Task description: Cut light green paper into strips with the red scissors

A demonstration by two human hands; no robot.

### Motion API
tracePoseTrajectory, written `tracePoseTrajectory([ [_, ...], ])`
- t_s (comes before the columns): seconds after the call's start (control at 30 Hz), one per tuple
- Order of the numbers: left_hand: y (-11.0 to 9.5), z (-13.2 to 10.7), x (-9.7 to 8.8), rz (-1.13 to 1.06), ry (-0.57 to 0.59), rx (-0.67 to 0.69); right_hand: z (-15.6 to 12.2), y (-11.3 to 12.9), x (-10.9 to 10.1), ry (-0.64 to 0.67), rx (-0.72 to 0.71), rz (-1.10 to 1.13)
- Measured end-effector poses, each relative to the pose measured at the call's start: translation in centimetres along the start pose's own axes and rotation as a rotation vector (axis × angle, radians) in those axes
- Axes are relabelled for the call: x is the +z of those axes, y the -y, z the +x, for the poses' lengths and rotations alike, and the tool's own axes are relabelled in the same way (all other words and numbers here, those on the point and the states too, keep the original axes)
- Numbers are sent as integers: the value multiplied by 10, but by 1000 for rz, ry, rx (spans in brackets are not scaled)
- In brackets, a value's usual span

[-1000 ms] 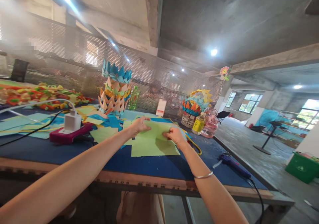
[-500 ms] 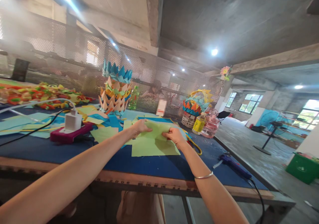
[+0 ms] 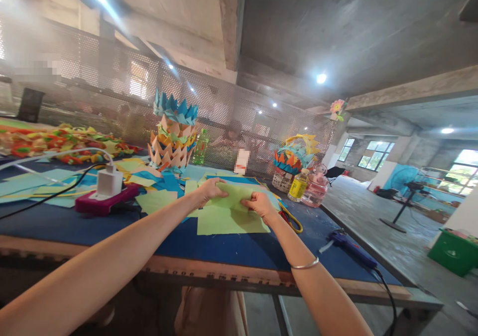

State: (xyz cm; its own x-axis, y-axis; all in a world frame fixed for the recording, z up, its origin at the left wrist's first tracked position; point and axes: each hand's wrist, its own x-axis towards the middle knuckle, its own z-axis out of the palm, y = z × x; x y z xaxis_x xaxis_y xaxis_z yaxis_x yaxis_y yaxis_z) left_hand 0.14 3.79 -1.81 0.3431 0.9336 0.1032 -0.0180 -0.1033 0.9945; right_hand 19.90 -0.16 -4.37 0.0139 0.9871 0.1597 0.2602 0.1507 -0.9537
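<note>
A light green sheet of paper (image 3: 234, 196) is held between my two hands, just over the table. My left hand (image 3: 213, 190) pinches its left edge, thumb on the near face. My right hand (image 3: 260, 205) grips its right edge between thumb and fingers. Beneath it lies a larger light green sheet (image 3: 224, 221) on the blue tabletop. More green and blue sheets (image 3: 159, 201) are spread to the left. Yellow-handled scissors (image 3: 293, 221) rest just right of my right hand, partly hidden by it.
A glue gun (image 3: 351, 249) lies near the table's right edge. At the back stand stacked folded-paper crowns (image 3: 174, 132), a green bottle (image 3: 201, 148), a yellow-labelled bottle (image 3: 298, 186) and a pink jug (image 3: 315, 189). A magenta power strip (image 3: 106, 201) with a white charger sits left.
My right hand has shifted slightly left along the paper. My left hand stays almost where it was; both keep hold of the sheet.
</note>
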Motion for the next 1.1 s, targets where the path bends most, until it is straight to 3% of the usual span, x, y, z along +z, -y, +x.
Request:
tracePoseTrajectory([
  [0.7, -7, -7, 0, -103, 34, -46, -6, 8, 5, 23, -67, 69],
  [0.9, 2, -2, 1, -126, 107, 17, -8, 8, 6, -22, -35, 11],
  [1.1, 14, 3, 5, -72, 120, 50, -5, 1, 5, -9, -113, -74],
])
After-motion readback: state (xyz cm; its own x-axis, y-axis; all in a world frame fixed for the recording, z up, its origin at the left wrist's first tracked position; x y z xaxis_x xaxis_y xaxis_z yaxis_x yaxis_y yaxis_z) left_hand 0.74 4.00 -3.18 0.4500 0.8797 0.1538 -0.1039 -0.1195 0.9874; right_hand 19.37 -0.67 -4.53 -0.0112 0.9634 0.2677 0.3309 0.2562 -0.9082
